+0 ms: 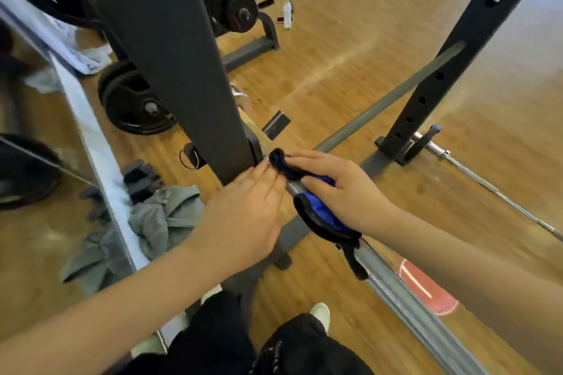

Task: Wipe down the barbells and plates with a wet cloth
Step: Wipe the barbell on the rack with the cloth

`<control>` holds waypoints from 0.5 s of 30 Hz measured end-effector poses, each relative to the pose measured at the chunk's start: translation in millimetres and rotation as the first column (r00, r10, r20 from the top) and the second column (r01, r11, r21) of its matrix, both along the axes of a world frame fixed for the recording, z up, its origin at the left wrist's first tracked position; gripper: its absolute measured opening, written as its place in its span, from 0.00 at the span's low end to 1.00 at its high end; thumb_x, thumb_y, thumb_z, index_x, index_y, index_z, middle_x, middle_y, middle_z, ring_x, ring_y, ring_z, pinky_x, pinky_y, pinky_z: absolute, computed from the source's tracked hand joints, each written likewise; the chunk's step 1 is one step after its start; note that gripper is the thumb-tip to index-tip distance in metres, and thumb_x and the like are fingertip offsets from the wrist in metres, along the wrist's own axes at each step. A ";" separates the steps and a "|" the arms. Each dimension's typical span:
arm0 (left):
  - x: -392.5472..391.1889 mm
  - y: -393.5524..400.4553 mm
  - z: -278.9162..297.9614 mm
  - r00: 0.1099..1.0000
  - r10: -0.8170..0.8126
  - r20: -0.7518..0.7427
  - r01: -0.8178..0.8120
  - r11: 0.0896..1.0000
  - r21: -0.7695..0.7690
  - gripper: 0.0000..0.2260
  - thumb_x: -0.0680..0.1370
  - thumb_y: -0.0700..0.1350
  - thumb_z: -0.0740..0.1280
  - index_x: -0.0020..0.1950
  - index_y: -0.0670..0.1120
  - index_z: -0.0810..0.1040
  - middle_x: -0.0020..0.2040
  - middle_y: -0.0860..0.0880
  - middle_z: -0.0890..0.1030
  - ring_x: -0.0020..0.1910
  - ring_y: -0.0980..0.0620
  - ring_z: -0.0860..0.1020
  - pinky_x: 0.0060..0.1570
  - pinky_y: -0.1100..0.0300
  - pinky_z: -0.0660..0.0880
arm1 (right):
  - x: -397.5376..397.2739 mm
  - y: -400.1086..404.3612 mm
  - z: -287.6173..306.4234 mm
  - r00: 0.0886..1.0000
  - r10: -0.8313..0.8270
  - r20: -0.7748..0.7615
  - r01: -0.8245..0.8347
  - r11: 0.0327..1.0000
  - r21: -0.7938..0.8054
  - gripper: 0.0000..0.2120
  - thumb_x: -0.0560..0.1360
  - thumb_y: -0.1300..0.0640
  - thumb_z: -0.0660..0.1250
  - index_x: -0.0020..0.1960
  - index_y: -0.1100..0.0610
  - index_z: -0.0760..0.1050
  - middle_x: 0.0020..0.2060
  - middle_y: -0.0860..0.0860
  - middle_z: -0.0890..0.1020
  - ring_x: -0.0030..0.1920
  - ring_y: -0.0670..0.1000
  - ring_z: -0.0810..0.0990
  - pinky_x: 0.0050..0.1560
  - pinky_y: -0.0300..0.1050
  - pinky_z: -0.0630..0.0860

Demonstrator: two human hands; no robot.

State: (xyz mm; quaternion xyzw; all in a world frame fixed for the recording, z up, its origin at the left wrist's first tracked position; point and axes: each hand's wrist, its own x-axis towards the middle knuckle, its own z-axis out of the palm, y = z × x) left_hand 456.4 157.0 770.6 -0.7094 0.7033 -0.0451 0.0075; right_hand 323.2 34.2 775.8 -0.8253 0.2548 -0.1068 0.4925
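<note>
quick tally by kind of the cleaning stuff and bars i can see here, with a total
blue cloths: 1, held by the right hand on a bar
grey rags on the floor: 1
spray bottles: 1
bars: 2, the grey one being wiped and a chrome one on the floor
total: 5

This is a gym: black perforated steel rack uprights point(438, 76) stand on a varnished wooden floor point(350, 27), black round weight plates point(134, 103) hang on storage pegs, a long grey steel barbell point(380, 106) crosses the rack, and a wall mirror point(33, 143) runs alongside.
</note>
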 end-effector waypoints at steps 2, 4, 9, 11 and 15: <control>1.6 2.4 2.9 1.000 -0.018 0.025 0.017 1.000 0.017 0.25 0.71 0.45 0.54 0.60 0.33 0.78 0.59 0.37 0.79 0.61 0.41 0.76 0.61 0.48 0.71 | -9.4 0.9 -1.1 1.000 0.014 0.001 -0.014 1.000 -0.023 0.17 0.78 0.65 0.62 0.62 0.49 0.77 0.56 0.30 0.70 0.57 0.28 0.68 0.57 0.18 0.60; 1.8 8.2 3.8 0.999 -0.014 0.044 0.013 0.999 0.034 0.25 0.71 0.45 0.53 0.60 0.34 0.77 0.59 0.37 0.78 0.61 0.41 0.76 0.61 0.48 0.72 | -13.1 1.4 0.5 0.999 0.034 0.002 -0.034 0.997 -0.070 0.15 0.77 0.64 0.64 0.59 0.49 0.79 0.55 0.30 0.72 0.55 0.28 0.70 0.59 0.22 0.62; 0.1 16.5 0.3 0.994 -0.023 0.104 0.018 0.999 0.046 0.28 0.67 0.45 0.64 0.66 0.35 0.73 0.65 0.38 0.75 0.64 0.42 0.74 0.62 0.49 0.69 | 24.5 -20.7 3.8 0.979 -0.170 0.109 0.171 0.985 0.002 0.11 0.74 0.57 0.69 0.56 0.49 0.81 0.55 0.40 0.77 0.55 0.34 0.72 0.59 0.27 0.66; -2.7 17.2 0.1 0.994 -0.024 0.107 0.017 0.997 0.073 0.31 0.66 0.45 0.69 0.66 0.34 0.72 0.65 0.36 0.74 0.65 0.41 0.73 0.63 0.48 0.68 | 43.8 -23.2 -0.5 0.975 -0.192 0.112 0.192 0.981 0.007 0.10 0.74 0.55 0.69 0.55 0.50 0.81 0.57 0.43 0.77 0.58 0.38 0.72 0.60 0.30 0.66; -2.4 15.9 5.2 0.987 -0.016 0.158 0.005 0.997 0.073 0.31 0.63 0.45 0.74 0.64 0.35 0.75 0.64 0.37 0.76 0.64 0.43 0.75 0.63 0.49 0.65 | 44.2 -17.8 -10.0 0.978 -0.174 0.119 0.171 0.985 0.032 0.08 0.75 0.57 0.70 0.52 0.53 0.83 0.49 0.46 0.81 0.49 0.44 0.77 0.52 0.36 0.73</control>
